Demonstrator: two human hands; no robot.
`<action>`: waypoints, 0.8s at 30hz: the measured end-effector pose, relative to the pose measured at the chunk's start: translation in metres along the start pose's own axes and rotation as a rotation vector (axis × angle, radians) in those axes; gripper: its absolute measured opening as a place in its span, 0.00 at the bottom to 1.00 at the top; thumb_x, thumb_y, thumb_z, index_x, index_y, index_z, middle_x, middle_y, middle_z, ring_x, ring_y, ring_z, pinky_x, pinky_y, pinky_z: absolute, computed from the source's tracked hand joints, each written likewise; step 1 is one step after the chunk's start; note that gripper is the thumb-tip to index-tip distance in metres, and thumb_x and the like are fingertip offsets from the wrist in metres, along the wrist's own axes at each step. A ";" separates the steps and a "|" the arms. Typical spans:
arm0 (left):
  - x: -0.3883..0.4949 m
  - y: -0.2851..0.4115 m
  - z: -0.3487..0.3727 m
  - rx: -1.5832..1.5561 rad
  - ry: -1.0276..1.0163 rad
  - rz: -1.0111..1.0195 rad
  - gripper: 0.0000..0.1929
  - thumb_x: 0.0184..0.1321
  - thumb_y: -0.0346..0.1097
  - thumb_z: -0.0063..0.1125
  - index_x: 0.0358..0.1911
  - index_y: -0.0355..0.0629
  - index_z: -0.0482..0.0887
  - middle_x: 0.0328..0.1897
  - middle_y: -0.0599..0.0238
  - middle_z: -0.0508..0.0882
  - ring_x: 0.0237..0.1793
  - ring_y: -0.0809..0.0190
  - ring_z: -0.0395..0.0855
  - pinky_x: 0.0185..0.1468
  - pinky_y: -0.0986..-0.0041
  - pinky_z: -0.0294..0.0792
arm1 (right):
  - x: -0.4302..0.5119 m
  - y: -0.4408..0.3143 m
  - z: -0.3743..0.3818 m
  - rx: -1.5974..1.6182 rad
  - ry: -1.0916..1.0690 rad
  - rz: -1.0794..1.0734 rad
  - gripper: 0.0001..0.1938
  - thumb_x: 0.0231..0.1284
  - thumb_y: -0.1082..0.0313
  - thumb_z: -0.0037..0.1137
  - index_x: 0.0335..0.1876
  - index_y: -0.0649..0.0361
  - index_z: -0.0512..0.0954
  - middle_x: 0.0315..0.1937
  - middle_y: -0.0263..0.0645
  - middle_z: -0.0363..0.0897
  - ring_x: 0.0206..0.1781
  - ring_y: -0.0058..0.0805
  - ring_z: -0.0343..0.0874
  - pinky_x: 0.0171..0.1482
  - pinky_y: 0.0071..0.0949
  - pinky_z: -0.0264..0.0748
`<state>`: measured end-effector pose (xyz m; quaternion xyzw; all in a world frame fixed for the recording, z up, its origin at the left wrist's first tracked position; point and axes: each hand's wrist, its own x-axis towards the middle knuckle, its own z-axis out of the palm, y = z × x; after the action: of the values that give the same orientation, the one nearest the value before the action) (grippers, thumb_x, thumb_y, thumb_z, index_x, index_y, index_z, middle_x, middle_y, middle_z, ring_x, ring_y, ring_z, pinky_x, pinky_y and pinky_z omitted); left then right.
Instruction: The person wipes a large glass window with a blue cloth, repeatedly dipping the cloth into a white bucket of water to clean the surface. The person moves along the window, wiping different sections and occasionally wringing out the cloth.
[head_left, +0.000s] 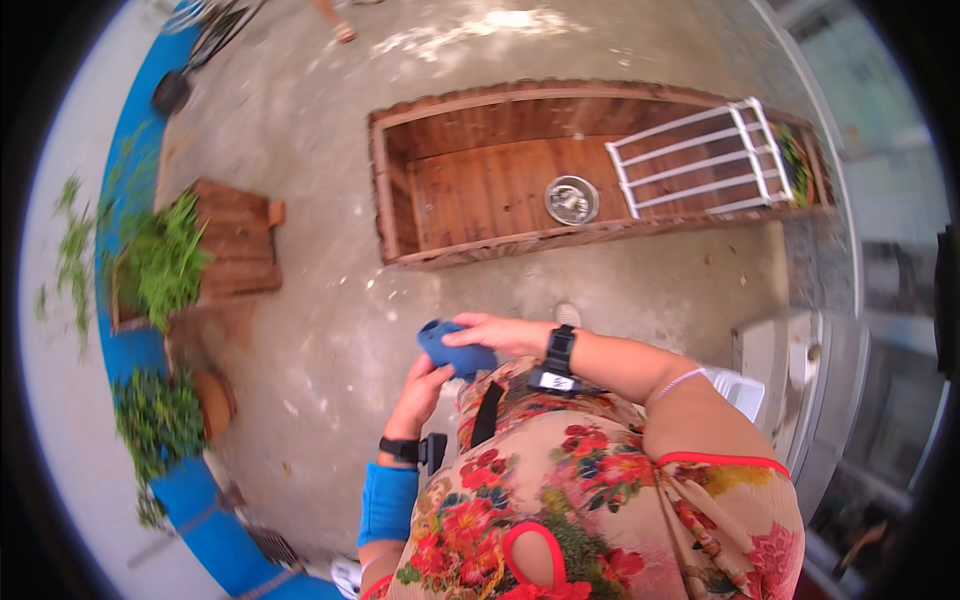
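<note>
A bunched piece of blue cloth (456, 346), perhaps a sleeve cover, is held between both hands in front of my waist. From above, my right hand (499, 334) grips it with the fingers over its upper side. The thumb and fingers of my left hand (422, 394) pinch its lower edge. A brighter blue sleeve cover (389, 502) is on my left forearm. Black straps with small devices circle both wrists. The underside of the cloth is hidden.
Ahead stands a long wooden planter box (480, 187) holding a metal bowl (571, 200) and a white rack (697, 161). Left are a wooden planter (236, 240) and a potted plant (160, 424) along the blue-painted wall base. Another person's foot (344, 31) shows at the top.
</note>
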<state>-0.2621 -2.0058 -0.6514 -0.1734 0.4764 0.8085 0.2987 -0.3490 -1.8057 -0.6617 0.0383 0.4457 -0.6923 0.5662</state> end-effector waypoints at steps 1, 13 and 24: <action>-0.004 0.001 -0.014 -0.062 -0.011 0.017 0.31 0.61 0.25 0.52 0.70 0.37 0.63 0.69 0.60 0.72 0.68 0.58 0.69 0.71 0.63 0.61 | 0.017 0.011 0.011 -0.064 0.084 -0.055 0.42 0.60 0.44 0.64 0.70 0.67 0.63 0.63 0.46 0.70 0.63 0.31 0.72 0.62 0.31 0.71; 0.039 -0.012 -0.006 0.187 -0.114 -0.249 0.26 0.48 0.29 0.47 0.57 0.35 0.74 0.48 0.50 0.83 0.46 0.49 0.82 0.54 0.58 0.77 | -0.053 0.192 -0.102 -0.618 0.886 -0.378 0.20 0.60 0.47 0.54 0.34 0.60 0.83 0.29 0.46 0.83 0.31 0.41 0.81 0.39 0.42 0.75; 0.100 -0.185 0.201 0.410 -0.213 -0.679 0.17 0.62 0.44 0.46 0.43 0.39 0.82 0.33 0.59 0.85 0.30 0.57 0.79 0.36 0.68 0.73 | -0.381 0.561 -0.129 0.085 1.563 0.160 0.25 0.60 0.48 0.48 0.42 0.66 0.83 0.46 0.57 0.82 0.52 0.55 0.79 0.57 0.45 0.73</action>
<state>-0.2178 -1.7304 -0.7333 -0.1729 0.5100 0.5657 0.6245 0.1873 -1.4133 -0.8482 0.5677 0.6838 -0.4381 0.1347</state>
